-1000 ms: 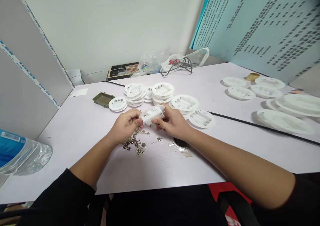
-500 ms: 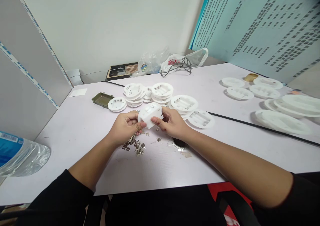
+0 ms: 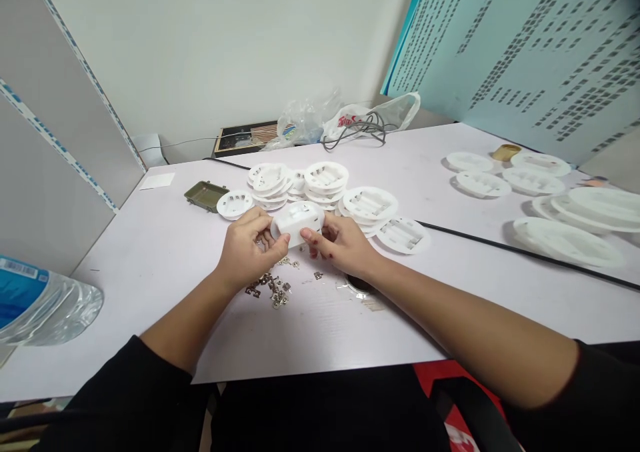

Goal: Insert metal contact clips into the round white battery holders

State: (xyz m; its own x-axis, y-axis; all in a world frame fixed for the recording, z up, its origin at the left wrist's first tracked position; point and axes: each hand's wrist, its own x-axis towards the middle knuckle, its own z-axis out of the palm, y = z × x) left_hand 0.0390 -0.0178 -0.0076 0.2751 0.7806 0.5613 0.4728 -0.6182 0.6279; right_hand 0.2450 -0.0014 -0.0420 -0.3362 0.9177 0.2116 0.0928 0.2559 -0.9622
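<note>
Both my hands hold one round white plastic battery holder (image 3: 298,223) just above the table. My left hand (image 3: 250,247) grips its left edge with thumb and fingers closed. My right hand (image 3: 340,244) pinches its right side. Under my hands lies a small heap of metal contact clips (image 3: 273,290). Beyond the hands lie stacks of white battery holders (image 3: 325,180), with single ones spread to the right (image 3: 403,235).
A green lid (image 3: 206,195) lies at the left of the stacks. A water bottle (image 3: 40,301) lies at the table's left edge. More white discs (image 3: 567,242) cover the right table. Plastic bags and a cable (image 3: 357,127) sit by the back wall.
The white holder has been turned in my hands and raised slightly away from me; my left thumb now lies over its left edge.
</note>
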